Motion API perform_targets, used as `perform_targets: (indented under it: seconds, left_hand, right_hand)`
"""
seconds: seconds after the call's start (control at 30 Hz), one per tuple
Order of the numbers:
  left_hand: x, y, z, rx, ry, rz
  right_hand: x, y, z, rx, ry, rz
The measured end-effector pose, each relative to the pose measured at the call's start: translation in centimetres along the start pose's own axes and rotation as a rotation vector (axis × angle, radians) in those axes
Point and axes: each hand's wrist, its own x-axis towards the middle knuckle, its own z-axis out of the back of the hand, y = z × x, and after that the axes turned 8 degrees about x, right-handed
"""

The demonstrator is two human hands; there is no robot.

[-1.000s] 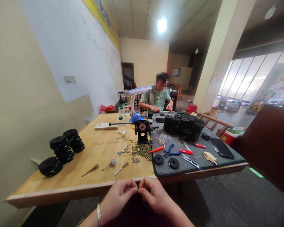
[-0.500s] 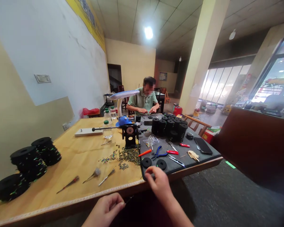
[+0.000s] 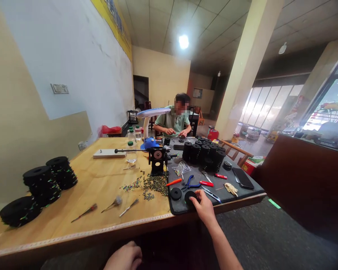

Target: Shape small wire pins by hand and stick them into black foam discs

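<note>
My right hand (image 3: 205, 206) has its thumb and fingers on a black foam spool (image 3: 189, 199) that lies on the dark mat near the table's front edge. A second black foam spool (image 3: 175, 194) lies flat just left of it. Low in front of the table edge is my left hand (image 3: 126, 255), its fingers curled; whatever they hold is hidden. Blue-handled pliers (image 3: 190, 183), an orange pointed tool (image 3: 174, 182) and snips (image 3: 212, 195) lie beyond my right hand.
Small metal parts (image 3: 154, 185) are heaped by a black winding device (image 3: 157, 161). Black foam rolls (image 3: 205, 153) stand at the back right, others (image 3: 39, 183) at the left. Thin bundles (image 3: 112, 203) lie in front. A co-worker (image 3: 173, 122) sits opposite, behind a lamp (image 3: 153, 112).
My right hand has moved right and forward from the mat's corner onto the foam spool. My left hand has dropped lower, and the thin thing at its fingertips no longer shows. The view has shifted slightly.
</note>
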Motion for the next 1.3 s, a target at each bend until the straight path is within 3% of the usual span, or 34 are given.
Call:
perform_targets:
  seconds: [0.13,0.2,0.27,0.43,0.57,0.7,0.9,1.03,1.1,1.2,1.3]
  left_hand:
    - [0.0,-2.9,3.2,-0.276,-0.173,-0.108]
    - [-0.1,-4.8,5.0,-0.459,-0.248,-0.117]
    - [-0.1,-6.4,6.6,-0.591,-0.298,-0.178]
    - [-0.3,-7.8,8.4,-0.604,-0.435,-0.345]
    - [-0.2,-6.9,8.0,-0.66,-0.464,-0.304]
    - [0.3,-5.7,8.4,-0.832,-0.473,-0.269]
    - [0.5,-3.9,10.1,-0.798,-0.267,-0.238]
    - [0.1,-3.7,10.1,-0.764,-0.077,-0.262]
    - [-0.2,-3.9,10.0,-0.832,0.032,-0.282]
    - [-0.6,-4.5,9.8,-1.075,0.124,-0.365]
    - [-0.6,-4.8,9.6,-1.248,0.022,-0.36]
  right_hand:
    - [-2.1,2.6,-2.0,0.301,0.185,-0.008]
    - [-3.6,4.7,-3.3,0.783,0.333,-0.152]
    - [-4.9,7.0,-4.6,1.041,0.459,-0.279]
    - [-6.8,11.0,-6.6,1.224,0.566,-0.405]
    - [-8.0,11.3,-8.2,1.189,0.541,-0.447]
    - [-9.7,10.7,-9.2,0.864,0.543,-0.264]
    - [-9.7,12.9,-6.1,0.224,0.558,0.219]
    - [-7.2,14.9,-4.2,0.02,0.571,0.385]
    - [-6.0,14.8,-4.2,0.053,0.572,0.357]
    - [-5.3,13.1,-5.5,0.238,0.593,0.171]
    - [-6.5,10.7,-7.1,0.429,0.698,-0.068]
